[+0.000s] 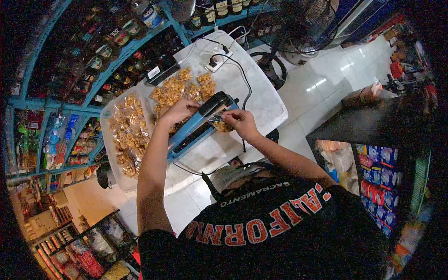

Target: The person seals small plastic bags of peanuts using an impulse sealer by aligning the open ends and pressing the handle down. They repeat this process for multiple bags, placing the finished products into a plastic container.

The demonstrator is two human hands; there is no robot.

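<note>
A blue heat sealer (pixel 186 132) with a black end lies diagonally on the white table. My right hand (pixel 240 123) is closed in a pinch on the top of a small clear plastic bag of brown snack pieces (pixel 222 126), at the sealer's near side. On the other side of the sealer, my left hand (pixel 181 112) has its fingers pressed together close to the sealer's arm; what they hold, if anything, is hidden. Filled snack bags (pixel 170 91) lie just beyond my left hand.
A translucent tub (pixel 110 154) of bagged snacks stands at the table's left. A power strip (pixel 219 58) with black cords lies on the white table (pixel 266 105). Bottle shelves (pixel 95 105) line the left, and a fan (pixel 298 23) stands at the back.
</note>
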